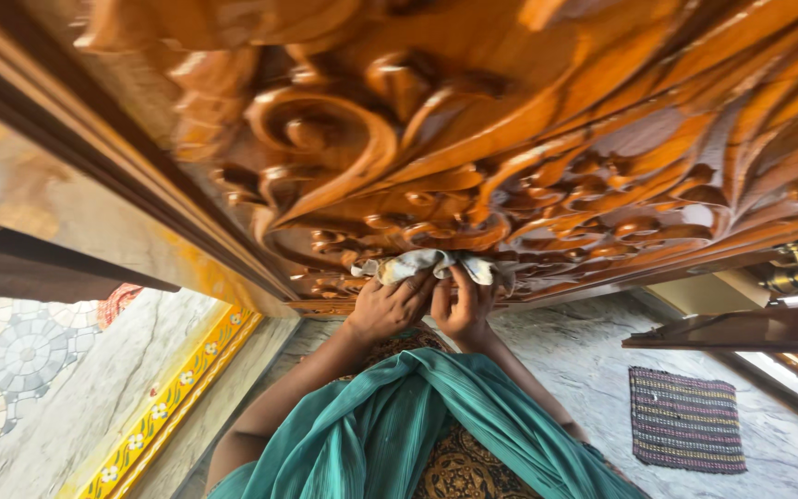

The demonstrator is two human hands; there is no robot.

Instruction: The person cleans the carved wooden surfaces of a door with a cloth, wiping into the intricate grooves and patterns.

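Note:
Both my hands press a crumpled whitish cloth (415, 263) against the lower carvings of an orange-brown carved wooden door (473, 129). My left hand (386, 310) grips the cloth's left part with curled fingers. My right hand (465, 305) pinches its right part, thumb up against the wood. The hands touch each other. The cloth covers a small patch of scrollwork, and its underside is hidden. A teal scarf (390, 430) hangs over my chest below the hands.
A dark wooden door frame (113, 157) runs along the left. Grey stone floor (584, 360) lies below, with a striped mat (685, 420) at the right and a yellow flowered border strip (173, 397) at the left. A brass fitting (791, 273) sits at the right edge.

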